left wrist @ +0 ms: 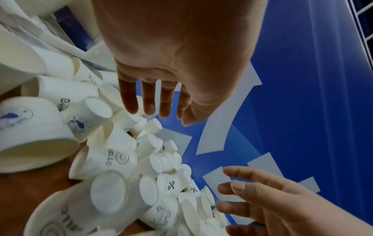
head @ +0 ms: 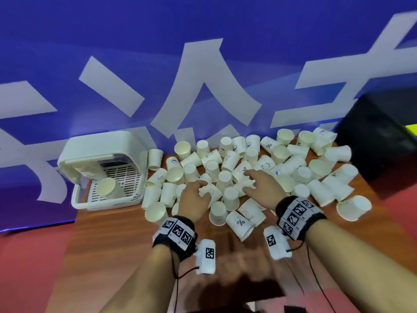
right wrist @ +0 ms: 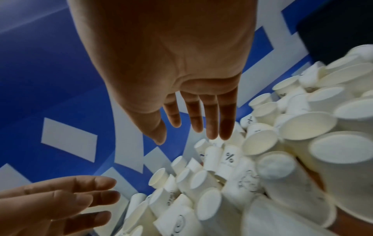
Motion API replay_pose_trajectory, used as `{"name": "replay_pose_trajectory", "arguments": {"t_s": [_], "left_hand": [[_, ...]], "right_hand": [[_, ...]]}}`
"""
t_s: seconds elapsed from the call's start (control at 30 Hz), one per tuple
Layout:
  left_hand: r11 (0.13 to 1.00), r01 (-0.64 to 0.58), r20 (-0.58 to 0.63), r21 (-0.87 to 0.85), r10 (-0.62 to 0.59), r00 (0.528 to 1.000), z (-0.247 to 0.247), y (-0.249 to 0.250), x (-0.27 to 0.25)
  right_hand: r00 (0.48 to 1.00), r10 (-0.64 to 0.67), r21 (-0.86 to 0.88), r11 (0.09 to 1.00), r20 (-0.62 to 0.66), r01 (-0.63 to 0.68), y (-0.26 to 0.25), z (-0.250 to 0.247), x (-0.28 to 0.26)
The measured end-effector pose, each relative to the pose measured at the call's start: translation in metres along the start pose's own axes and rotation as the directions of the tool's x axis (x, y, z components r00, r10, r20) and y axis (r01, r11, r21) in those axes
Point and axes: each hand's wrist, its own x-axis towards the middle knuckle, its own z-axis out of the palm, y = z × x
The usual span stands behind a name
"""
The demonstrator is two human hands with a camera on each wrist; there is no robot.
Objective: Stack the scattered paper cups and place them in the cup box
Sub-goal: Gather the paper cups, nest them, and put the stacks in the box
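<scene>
It looks like an exhibition or event space rather than a home: a big blue banner (head: 225, 30) with large white characters hangs behind the wooden bench (head: 126, 233), red floor (head: 27, 256) underneath, and a black box (head: 383, 136) stands at one side.

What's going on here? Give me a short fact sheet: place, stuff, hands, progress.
place: wooden table against a blue banner
cups: many white paper cups scattered, most on their sides or upside down
cup box: white cup box at left, open, a few cups inside
left hand: left hand over the pile, fingers spread
right hand: right hand likewise, holding nothing
progress: barely started
</scene>
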Motion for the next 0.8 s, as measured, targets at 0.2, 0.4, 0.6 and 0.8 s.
{"name": "replay_pose_trajectory", "arguments": {"t_s": [0.2, 0.4, 0.6, 0.8], "left_hand": [[0.996, -0.025, 0.050, 0.083, 0.021, 0.999, 0.044, 0.010, -0.009], [0.991, -0.024, 0.090, 0.132, 0.012, 0.996, 0.076, 0.012, -0.010], [0.993, 0.026, 0.147, 0.117, -0.044, 0.988, 0.096, -0.001, -0.015], [0.991, 0.105, 0.100, 0.083, -0.113, 0.989, 0.090, -0.017, -0.022]], "right_hand": [[0.997, 0.074, 0.008, 0.997, 0.024, -0.075, 0.053, -0.004, -0.017], [0.985, 0.124, 0.058, 0.990, 0.119, -0.131, 0.087, 0.008, -0.028], [0.964, 0.078, -0.136, 0.990, 0.253, -0.045, 0.100, 0.031, -0.025], [0.943, 0.093, -0.390, 0.920, 0.321, 0.042, 0.096, 0.045, -0.009]]}}
